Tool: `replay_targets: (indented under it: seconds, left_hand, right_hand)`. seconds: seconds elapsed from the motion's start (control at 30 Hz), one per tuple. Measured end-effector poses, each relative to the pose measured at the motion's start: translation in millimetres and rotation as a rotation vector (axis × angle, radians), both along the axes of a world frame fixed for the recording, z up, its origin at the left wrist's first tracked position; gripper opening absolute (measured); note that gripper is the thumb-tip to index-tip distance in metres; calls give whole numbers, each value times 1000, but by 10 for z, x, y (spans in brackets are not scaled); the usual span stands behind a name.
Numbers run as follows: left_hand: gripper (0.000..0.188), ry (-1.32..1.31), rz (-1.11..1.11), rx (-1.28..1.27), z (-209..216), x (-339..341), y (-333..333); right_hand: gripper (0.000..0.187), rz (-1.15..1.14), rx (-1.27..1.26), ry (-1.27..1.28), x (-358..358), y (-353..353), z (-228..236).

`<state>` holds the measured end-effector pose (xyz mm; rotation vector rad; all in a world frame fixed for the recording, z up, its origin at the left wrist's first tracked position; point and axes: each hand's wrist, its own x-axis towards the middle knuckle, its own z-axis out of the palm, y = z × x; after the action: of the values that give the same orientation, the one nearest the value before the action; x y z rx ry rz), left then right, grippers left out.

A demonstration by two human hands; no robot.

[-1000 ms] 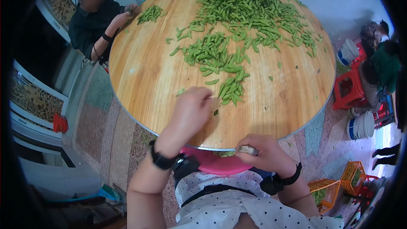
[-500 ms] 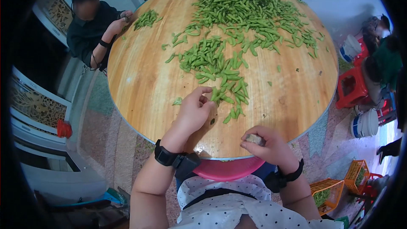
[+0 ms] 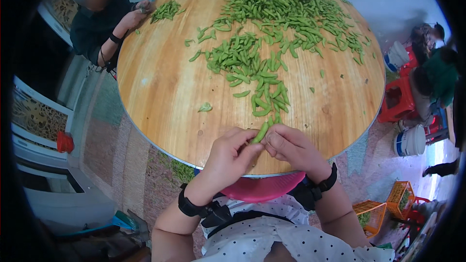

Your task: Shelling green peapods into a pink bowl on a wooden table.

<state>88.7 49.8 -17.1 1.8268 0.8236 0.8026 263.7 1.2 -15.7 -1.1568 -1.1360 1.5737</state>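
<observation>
My left hand [image 3: 227,157] is closed in a pinch on a green soybean pod [image 3: 260,133] just over the near table edge. Meeting it there, my right hand [image 3: 296,148] has its fingers bent together, with thumb and fingertips against the pod. Something greyish shows at the right thumb, too hidden to name. Beyond the hands a strand of loose pods [image 3: 271,94] runs back to the large pile of soybean pods [image 3: 281,0]. Below the edge, in front of my body, a pink basin [image 3: 262,191] shows partly.
The round wooden table [image 3: 160,92] fills the middle. At far left a person [image 3: 94,24] sits by a small pod heap [image 3: 166,11]. On the right stand a red stool [image 3: 399,101], a white bucket [image 3: 409,140] and orange crates [image 3: 371,218]. More people sit at far right.
My left hand has drawn back toward me with a pod, and my right hand has moved up and left to meet it. The view has shifted slightly.
</observation>
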Motion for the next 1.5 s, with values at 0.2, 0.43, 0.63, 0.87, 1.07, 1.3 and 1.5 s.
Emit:
replay_targets:
  seconds: [0.2,0.43,0.63,0.87,1.07,1.3,1.5]
  left_hand:
    - [16,55,37,118,84,-18,-69]
    - [17,77,71,282,104,-20,-127]
    - [18,60,83,330,133,-8,-158]
    - [17,46,80,316,156,9,-180]
    - [18,32,92,328,166,31,-200]
    - [14,-96,71,234,35,29,-176]
    - [14,-381,50,-753,106,9,-185]
  right_hand:
    - [25,83,41,24,3,-24,41]
    - [27,66,45,41,-35,-35,49]
    - [27,68,104,-6,-44,-30,38]
    - [25,56,40,110,-19,-62,66]
    - [24,40,95,17,-36,-66,43]
    - [22,-7,148,16,-60,-109,70]
    - [21,-47,251,-41,-60,-122,-18]
